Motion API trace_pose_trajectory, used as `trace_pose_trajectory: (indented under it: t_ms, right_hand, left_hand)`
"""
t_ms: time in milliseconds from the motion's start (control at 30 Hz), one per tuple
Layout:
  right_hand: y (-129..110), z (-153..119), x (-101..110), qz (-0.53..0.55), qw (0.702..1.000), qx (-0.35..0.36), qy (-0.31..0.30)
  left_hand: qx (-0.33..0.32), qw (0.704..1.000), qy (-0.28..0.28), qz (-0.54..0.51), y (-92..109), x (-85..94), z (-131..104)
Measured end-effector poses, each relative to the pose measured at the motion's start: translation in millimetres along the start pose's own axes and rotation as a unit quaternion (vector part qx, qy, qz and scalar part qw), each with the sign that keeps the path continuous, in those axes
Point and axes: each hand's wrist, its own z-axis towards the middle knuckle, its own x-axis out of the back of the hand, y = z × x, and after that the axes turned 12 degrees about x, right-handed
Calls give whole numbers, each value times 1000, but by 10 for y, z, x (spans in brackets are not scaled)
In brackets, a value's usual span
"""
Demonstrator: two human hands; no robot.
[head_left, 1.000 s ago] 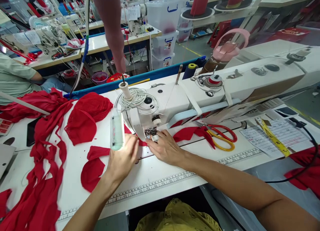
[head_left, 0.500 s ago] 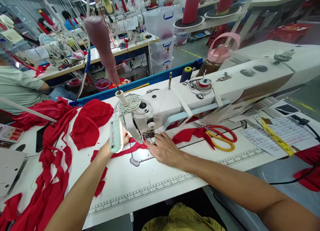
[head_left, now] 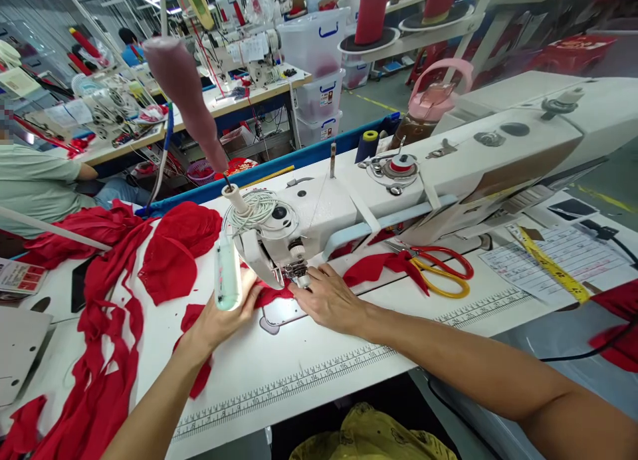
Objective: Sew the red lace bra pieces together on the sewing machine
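Note:
A white sewing machine [head_left: 323, 207] stands across the table, its needle area lit from below the head. My left hand [head_left: 224, 324] is closed on a red fabric strip [head_left: 272, 296] just left of the presser foot [head_left: 299, 274]. A pale lamp [head_left: 228, 277] hides part of that hand. Close against the foot's right side, my right hand [head_left: 331, 300] has its fingers bent and closed on the fabric; the fingertips are partly hidden. More red fabric [head_left: 371, 267] lies behind the right hand, reaching toward scissors [head_left: 441, 270] with red and yellow handles.
Red fabric pieces [head_left: 172, 254] and long strips [head_left: 107, 334] cover the left side. A printed ruler [head_left: 299, 380] runs along the front edge. At right lie a paper sheet [head_left: 588, 254] and a yellow tape measure [head_left: 551, 267]. A co-worker's sleeve [head_left: 37, 181] shows at far left.
My left hand has moved slightly right and forward along the strip, and more of its fingers show beside the lamp. The right hand stays by the presser foot. The view has shifted slightly.

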Motion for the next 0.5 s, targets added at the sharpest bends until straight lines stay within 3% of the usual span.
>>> trace_pose_trajectory:
  t_ms: [100, 267, 367, 500]
  right_hand:
    - [2, 2, 2, -2, 1000, 1, 1]
    - [1, -1, -19, 10, 1000, 1, 17]
    - [-1, -3, -32, 15, 1000, 0, 16]
    - [1, -3, -33, 16, 1000, 4, 18]
  left_hand:
    - [-61, 998, -27, 8, 185, 12, -70]
    - [-112, 994, 0, 19, 415, -63, -136]
    - [-90, 996, -17, 13, 434, -119, -137]
    - [-25, 999, 4, -39, 400, -162, -115]
